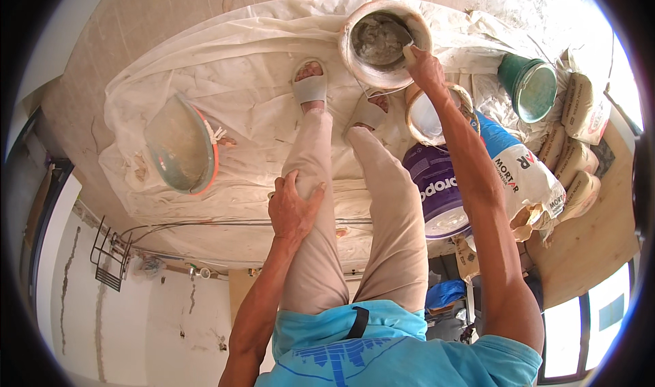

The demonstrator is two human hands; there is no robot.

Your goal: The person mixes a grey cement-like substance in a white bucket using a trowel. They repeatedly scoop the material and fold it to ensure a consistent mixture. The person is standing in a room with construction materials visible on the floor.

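My right hand [428, 69] is closed around the pale handle [410, 54] of a tool at the near right rim of a round, stained bucket [353, 66]. Inside it lies lumpy grey mortar or plaster [382, 40]. The working end of the tool is hard to make out against the bucket's inside. My left hand [295, 209] rests on my left leg near the knee, fingers spread and holding nothing. Just below my right hand stands a smaller pale bucket [426, 117], partly covered by my forearm.
A crumpled white drop cloth [252, 114] covers the floor. On it, left, is a grey tub [174, 145] with an orange rim. To the right are a purple pail [431, 179], a blue and white sack [522, 175], a green bucket [529, 87] and several brown sacks [580, 114].
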